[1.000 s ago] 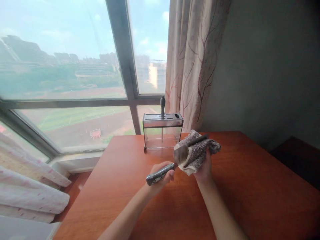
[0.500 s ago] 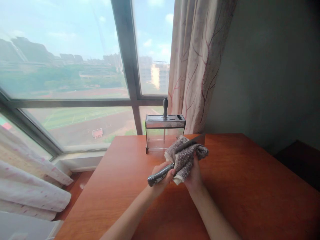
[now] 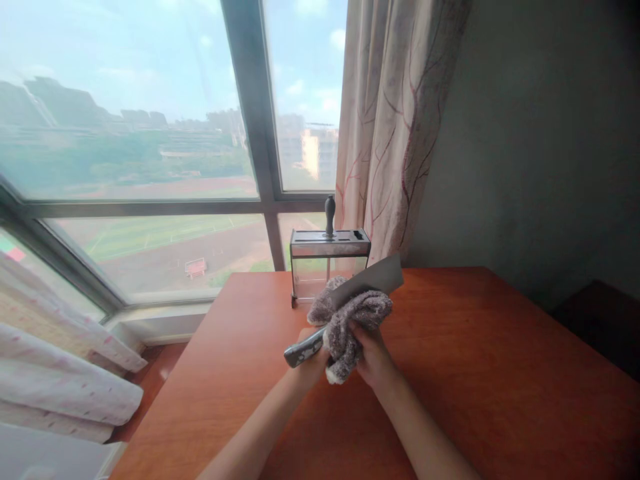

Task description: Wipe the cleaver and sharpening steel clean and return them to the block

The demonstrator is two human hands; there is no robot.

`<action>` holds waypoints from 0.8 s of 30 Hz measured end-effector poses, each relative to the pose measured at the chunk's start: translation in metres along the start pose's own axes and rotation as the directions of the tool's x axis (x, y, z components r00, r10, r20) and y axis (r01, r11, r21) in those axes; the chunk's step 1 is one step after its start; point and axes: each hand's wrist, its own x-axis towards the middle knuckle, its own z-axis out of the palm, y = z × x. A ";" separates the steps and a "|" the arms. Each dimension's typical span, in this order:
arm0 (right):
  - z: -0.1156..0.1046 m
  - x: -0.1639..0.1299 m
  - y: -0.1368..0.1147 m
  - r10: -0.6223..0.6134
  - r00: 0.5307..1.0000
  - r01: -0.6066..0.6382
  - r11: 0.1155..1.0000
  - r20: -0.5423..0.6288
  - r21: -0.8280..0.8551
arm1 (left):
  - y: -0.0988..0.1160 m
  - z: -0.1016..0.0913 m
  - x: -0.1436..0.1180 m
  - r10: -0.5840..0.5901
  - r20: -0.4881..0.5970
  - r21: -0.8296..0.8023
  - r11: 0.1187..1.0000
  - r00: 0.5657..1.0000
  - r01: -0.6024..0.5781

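A cleaver [image 3: 370,279] with a broad grey blade is held above the table, its blade tilted up to the right. My left hand [image 3: 316,357] is wrapped round its dark handle, partly behind the cloth. My right hand [image 3: 373,353] is closed on a grey-brown fluffy cloth [image 3: 363,310], folded round the blade's lower edge. Some of the cloth shows behind the blade on the left. Just beyond stands a clear-sided knife block [image 3: 331,249] with a metal top; a dark-handled tool [image 3: 330,215] stands upright in it.
The reddish-brown wooden table [image 3: 480,373] stretches under my arms. Behind it are a large window with a grey frame [image 3: 265,205] and a patterned curtain [image 3: 395,113]. Another curtain [image 3: 65,373] hangs at the left, and a dark wall [image 3: 530,153] rises at the right.
The blade has turned so its broad face shows, and its tip is higher. The cloth and my right hand have moved left and towards the handle. The knife block stays in place.
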 end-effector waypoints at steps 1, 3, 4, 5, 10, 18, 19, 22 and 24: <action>0.000 0.001 0.000 -0.015 1.000 0.015 1.000 -0.019 -0.007 | 0.000 0.001 0.000 -0.001 0.004 0.011 1.000 1.000 0.001; -0.001 0.004 0.003 -0.038 0.997 0.038 0.999 -0.062 -0.011 | 0.001 0.002 0.000 0.001 0.006 0.020 1.000 1.000 -0.001; -0.002 0.006 0.005 -0.046 0.995 0.046 0.999 -0.083 -0.006 | 0.001 0.003 0.000 0.003 0.008 0.021 1.000 1.000 -0.003; -0.003 0.008 0.007 -0.048 0.994 0.049 0.999 -0.100 0.005 | 0.002 0.003 -0.001 0.002 0.012 0.022 1.000 1.000 -0.003; -0.018 0.023 0.009 -0.008 0.992 0.018 0.997 -0.124 0.074 | 0.002 -0.002 -0.004 -0.032 0.114 0.006 0.999 0.993 0.031; -0.036 0.032 -0.035 -0.063 0.988 0.097 0.964 -0.143 0.248 | -0.001 -0.002 -0.005 -0.065 0.229 -0.091 0.992 0.971 0.088; -0.034 0.030 -0.035 -0.056 0.988 0.094 0.959 -0.146 0.268 | -0.001 0.000 -0.005 -0.067 0.234 -0.104 0.990 0.970 0.094; -0.026 0.023 -0.025 -0.017 0.991 0.053 0.961 -0.135 0.270 | -0.002 0.004 -0.005 -0.087 0.223 -0.112 0.987 0.971 0.114; -0.018 0.017 -0.012 0.019 0.993 0.006 0.977 -0.115 0.212 | -0.005 0.006 -0.005 -0.096 0.197 -0.104 0.987 0.976 0.118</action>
